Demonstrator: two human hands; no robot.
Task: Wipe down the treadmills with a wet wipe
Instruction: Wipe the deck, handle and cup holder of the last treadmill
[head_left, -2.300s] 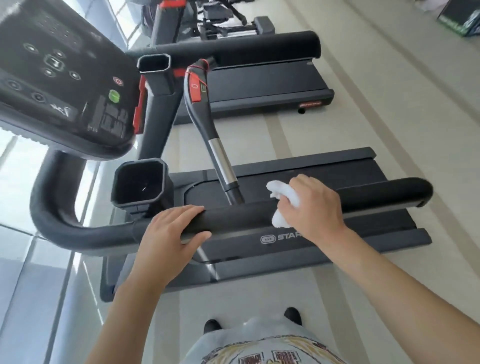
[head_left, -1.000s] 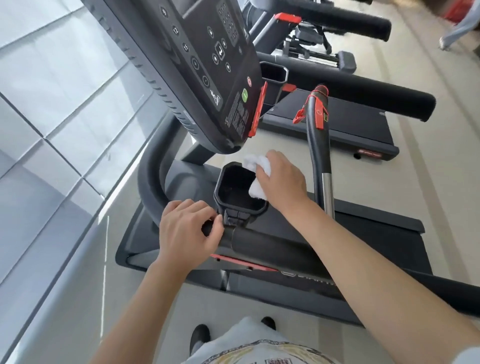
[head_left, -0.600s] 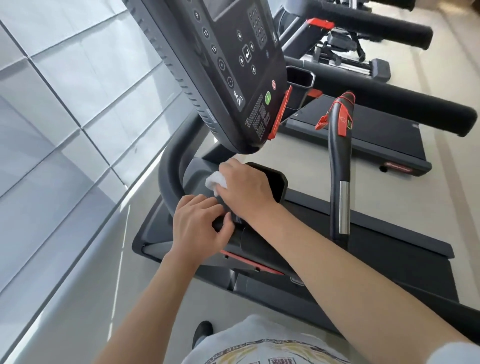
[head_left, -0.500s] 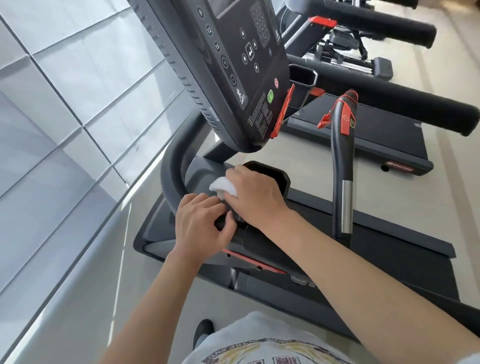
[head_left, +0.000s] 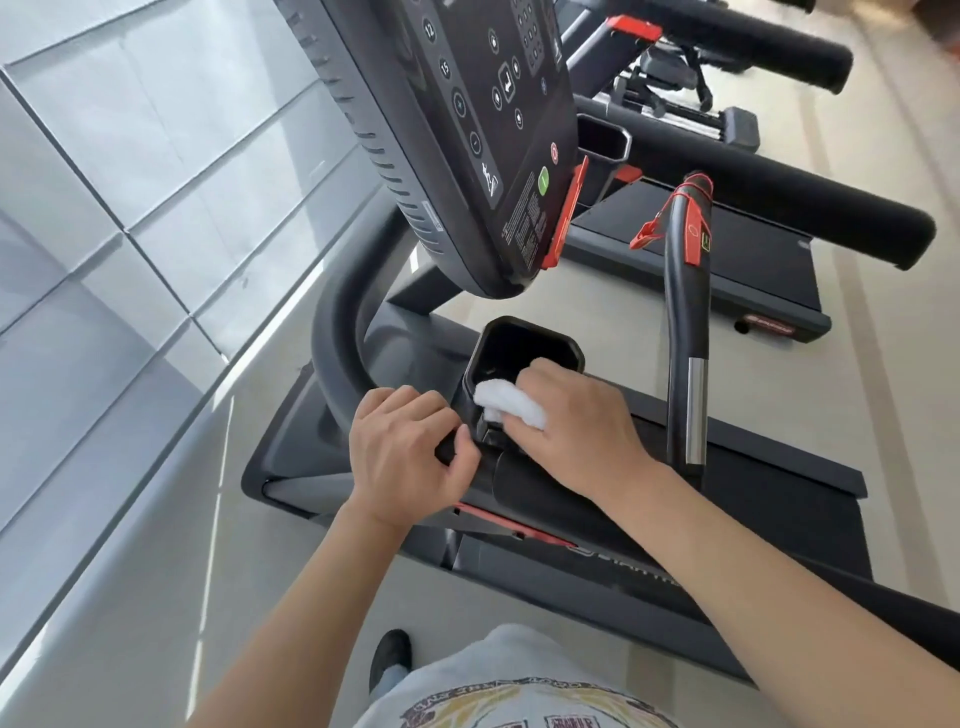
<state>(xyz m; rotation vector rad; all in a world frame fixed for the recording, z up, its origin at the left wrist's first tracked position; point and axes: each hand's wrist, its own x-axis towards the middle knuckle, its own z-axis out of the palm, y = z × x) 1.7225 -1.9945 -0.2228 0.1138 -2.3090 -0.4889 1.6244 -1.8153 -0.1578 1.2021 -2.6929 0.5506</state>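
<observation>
1. I held the crumpled white wet wipe (head_left: 506, 406) bunched under my right hand (head_left: 576, 431), fingers curled down over it and pressing it against the near wall of the black, square-mouthed plastic cup holder (head_left: 524, 349) on the nearest dark grey treadmill (head_left: 779, 499).

2. My left hand (head_left: 405, 454) gripped the black padded handrail (head_left: 343, 332) at about nine o'clock from the wipe, fingers wrapped round the bar and thumb tucked in at the joint.

3. To do this step well, I judged that the wipe needed to follow the holder's rim all the way round, then dip inside, where grime would likely collect in the corners. Firm, even pressure seemed right, with the wad turned over once one face got dirty.

4. I reckoned the left hand's grip was useful for bracing my reach, though the patch beneath it would need wiping too.

5. The wipe poked out from under my right fingers toward ten o'clock, touching the holder's outer edge; the rest lay hidden beneath my palm.

6. The slanted black console panel (head_left: 483, 130) with its round buttons hung at twelve o'clock, well apart from the wipe, as did the upright black grip with red trim (head_left: 688, 312) at two o'clock.
</observation>
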